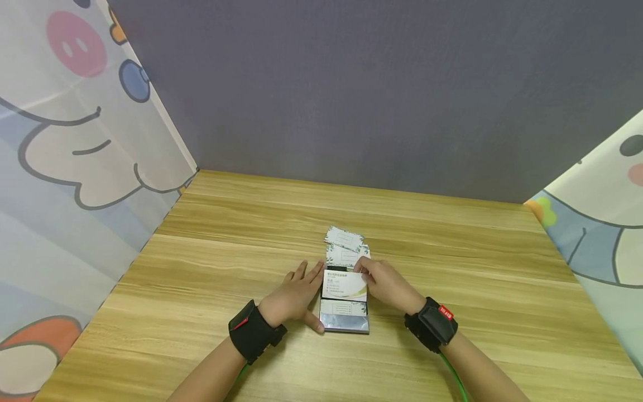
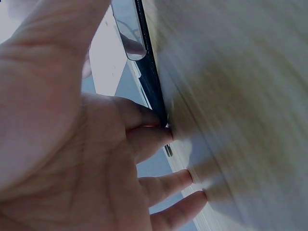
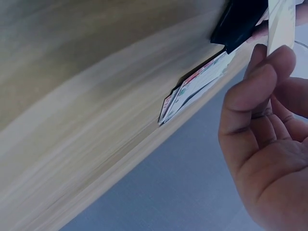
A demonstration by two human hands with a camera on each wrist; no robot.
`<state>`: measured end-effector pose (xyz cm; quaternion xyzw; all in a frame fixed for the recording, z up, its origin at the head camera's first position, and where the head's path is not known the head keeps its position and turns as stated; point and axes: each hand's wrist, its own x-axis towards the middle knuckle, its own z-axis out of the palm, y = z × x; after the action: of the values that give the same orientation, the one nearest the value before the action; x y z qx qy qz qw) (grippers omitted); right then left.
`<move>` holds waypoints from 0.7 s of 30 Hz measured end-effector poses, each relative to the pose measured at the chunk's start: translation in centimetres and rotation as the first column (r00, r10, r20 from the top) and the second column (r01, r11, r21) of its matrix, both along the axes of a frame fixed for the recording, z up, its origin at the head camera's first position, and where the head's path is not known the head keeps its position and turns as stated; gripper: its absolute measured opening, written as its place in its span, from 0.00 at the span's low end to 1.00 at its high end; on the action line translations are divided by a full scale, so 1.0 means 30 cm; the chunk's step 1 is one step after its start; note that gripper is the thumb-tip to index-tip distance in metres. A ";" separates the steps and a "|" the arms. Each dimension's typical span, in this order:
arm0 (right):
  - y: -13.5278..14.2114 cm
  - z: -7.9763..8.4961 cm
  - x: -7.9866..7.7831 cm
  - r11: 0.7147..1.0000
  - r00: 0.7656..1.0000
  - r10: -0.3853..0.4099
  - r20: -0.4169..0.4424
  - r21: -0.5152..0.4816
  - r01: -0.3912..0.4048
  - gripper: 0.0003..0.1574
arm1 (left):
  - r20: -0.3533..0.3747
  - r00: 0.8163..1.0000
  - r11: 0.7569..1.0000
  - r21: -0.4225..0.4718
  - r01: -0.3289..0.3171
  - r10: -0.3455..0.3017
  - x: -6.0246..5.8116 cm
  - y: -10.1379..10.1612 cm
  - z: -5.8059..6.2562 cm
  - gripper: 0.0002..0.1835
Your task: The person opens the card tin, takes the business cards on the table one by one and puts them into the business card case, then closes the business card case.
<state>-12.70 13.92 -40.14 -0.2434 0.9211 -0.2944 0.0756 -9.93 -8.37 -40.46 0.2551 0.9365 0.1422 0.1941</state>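
A white business card [image 1: 341, 285] with printed lines and a gold-green curve is pinched at its right side by the right hand [image 1: 389, 283]. It is held over a card case [image 1: 344, 322] with a shiny silver front strip. Inside the case shows a leaf-bordered card [image 1: 344, 307], partly covered by the held one. Along the case's left side rests the left hand [image 1: 292, 298], its fingers spread and fairly straight. The left wrist view has those fingertips [image 2: 166, 134] against the case's dark edge and the tabletop. The right wrist view shows thumb and fingers bent on the card's edge [image 3: 281, 26].
Beyond the case lie leaf-bordered cards, one nearer [image 1: 341, 256] and one farther [image 1: 344, 238], overlapping. In the right wrist view the loose cards [image 3: 197, 84] form a low pile. The wooden table [image 1: 241, 218] ends at a grey panel [image 1: 351, 100], with cartoon-printed curtains [image 1: 60, 223] on both sides.
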 end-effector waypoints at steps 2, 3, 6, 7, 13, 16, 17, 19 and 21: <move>0.000 -0.004 0.003 1.000 1.000 0.014 -0.008 -0.004 -0.014 0.13 | -0.002 1.000 1.000 -0.003 0.002 -0.002 0.000 0.000 0.000 0.67; 0.001 -0.007 0.004 1.000 1.000 0.017 -0.009 -0.006 -0.017 0.13 | -0.004 1.000 1.000 -0.005 0.004 -0.004 -0.001 0.001 0.000 0.67; 0.001 -0.013 0.006 1.000 1.000 0.017 -0.004 -0.004 -0.017 0.13 | -0.007 1.000 1.000 -0.010 0.007 -0.008 -0.001 0.001 -0.002 0.67; 0.001 -0.014 0.007 1.000 1.000 0.015 0.002 -0.006 -0.015 0.13 | -0.005 1.000 1.000 -0.012 0.007 -0.007 -0.002 0.001 -0.002 0.67; 0.002 -0.011 0.011 1.000 1.000 0.013 0.019 -0.022 -0.012 0.13 | 0.002 1.000 1.000 0.000 0.001 -0.001 -0.002 0.001 -0.002 0.67; 0.003 -0.009 0.013 0.999 0.999 0.023 0.023 -0.026 -0.023 0.13 | 0.006 1.000 1.000 0.005 -0.003 0.003 -0.001 0.000 -0.004 0.68; 0.003 -0.009 0.014 0.999 0.999 0.027 0.025 -0.025 -0.026 0.13 | 0.005 1.000 1.000 0.004 -0.003 0.003 -0.001 0.000 -0.004 0.68; 0.003 -0.010 0.016 0.999 0.999 0.030 0.032 -0.025 -0.029 0.12 | 0.003 1.000 1.000 0.006 -0.003 0.003 -0.001 0.000 -0.006 0.68; 0.003 -0.012 0.017 0.999 0.999 0.034 0.032 -0.017 -0.033 0.12 | -0.006 1.000 1.000 0.006 0.001 -0.001 -0.001 0.000 -0.006 0.68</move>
<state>-12.20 14.00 -40.49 -0.2545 0.9130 -0.3049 0.0935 -9.96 -8.36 -40.63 0.2567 0.9364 0.1442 0.1908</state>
